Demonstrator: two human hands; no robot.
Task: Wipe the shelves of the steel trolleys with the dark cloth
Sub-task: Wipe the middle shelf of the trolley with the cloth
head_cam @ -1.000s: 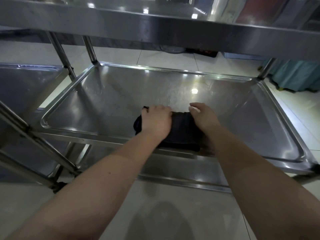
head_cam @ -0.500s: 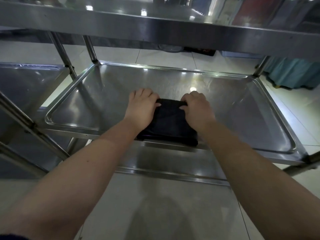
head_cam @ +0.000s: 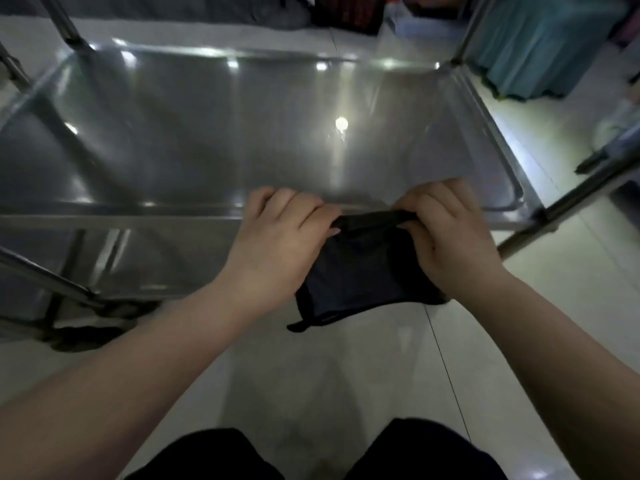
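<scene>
Dark cloth (head_cam: pixel 360 268) held stretched between both hands at the near rim of the steel shelf (head_cam: pixel 207 133).
The cloth's upper edge is pinched in the curled fingers of the left hand (head_cam: pixel 277 244) and the right hand (head_cam: pixel 446 233), so its long axis is set left to right, parallel to the rim. The rest is hung toward the tiled floor (head_cam: pixel 311 375). Its side edges are covered by the hands, and contact with the rim cannot be made out through the blur.
</scene>
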